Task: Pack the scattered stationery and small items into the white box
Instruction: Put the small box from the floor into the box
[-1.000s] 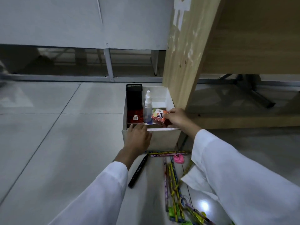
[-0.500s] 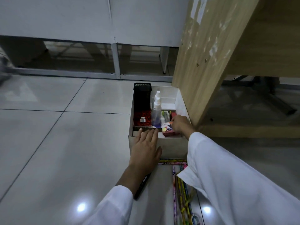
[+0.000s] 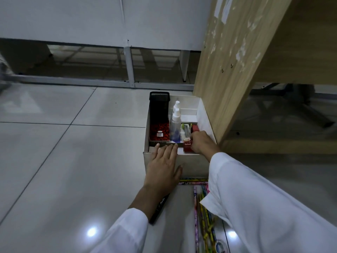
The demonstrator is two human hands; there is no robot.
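Note:
The white box (image 3: 196,166) stands on the tiled floor against a wooden desk leg. Inside it are a black mesh pen holder (image 3: 159,110), a clear spray bottle (image 3: 175,123) and some small packets. My right hand (image 3: 201,143) reaches into the box's near right corner and grips a small red carton (image 3: 187,146) marked EAGLE. My left hand (image 3: 164,165) lies flat, fingers straight, on the box's near wall and rim. A black marker (image 3: 160,207) lies on the floor under my left wrist. Several coloured pencils (image 3: 200,212) lie on the floor in front of the box.
The wooden desk panel (image 3: 228,61) rises right beside the box on its right. A grey partition with metal legs (image 3: 130,70) runs along the back. Glossy floor tiles (image 3: 63,161) stretch to the left. My white sleeve (image 3: 264,207) covers part of the pencils.
My right hand has lowered the red carton from above the rim down into the box's near right corner. My left hand has slid from the rim onto the box's front wall.

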